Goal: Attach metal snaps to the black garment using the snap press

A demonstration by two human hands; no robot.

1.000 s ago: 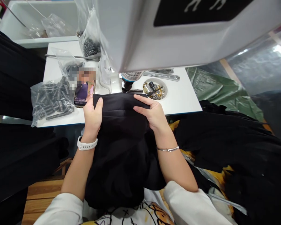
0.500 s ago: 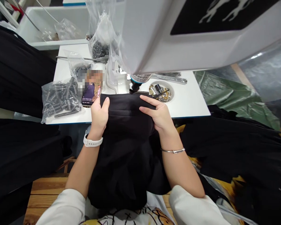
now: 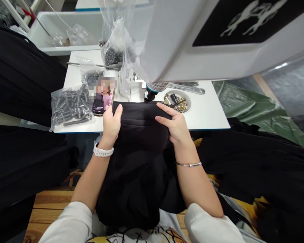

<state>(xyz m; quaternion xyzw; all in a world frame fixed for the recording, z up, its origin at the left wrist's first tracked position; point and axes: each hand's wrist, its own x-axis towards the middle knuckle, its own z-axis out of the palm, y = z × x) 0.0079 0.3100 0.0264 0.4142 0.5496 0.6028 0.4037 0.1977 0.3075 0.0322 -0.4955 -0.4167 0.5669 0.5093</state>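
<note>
A black garment (image 3: 139, 145) hangs from the table edge over my lap, its banded top edge lying under the machine's dark press head (image 3: 150, 95). My left hand (image 3: 112, 121) grips the garment's left side, thumb on top and the other fingers hidden beneath. On the right side, my right hand (image 3: 176, 123) pinches the cloth near the band, with thumb and index finger showing on top. The big white press machine (image 3: 172, 50) looms above, and its lower die is hidden by the cloth.
A phone (image 3: 103, 98) leans by my left hand, beside a clear bag of dark springs (image 3: 72, 106). Behind stands a bag of black rings (image 3: 112, 55). A bowl of metal parts (image 3: 188, 103) and a steel ruler (image 3: 190, 88) lie right. Black cloth (image 3: 243, 155) is heaped right.
The view has shifted slightly, so everything on the table sits a little farther right. Both hands keep the same hold on the garment. The picture on the phone has changed.
</note>
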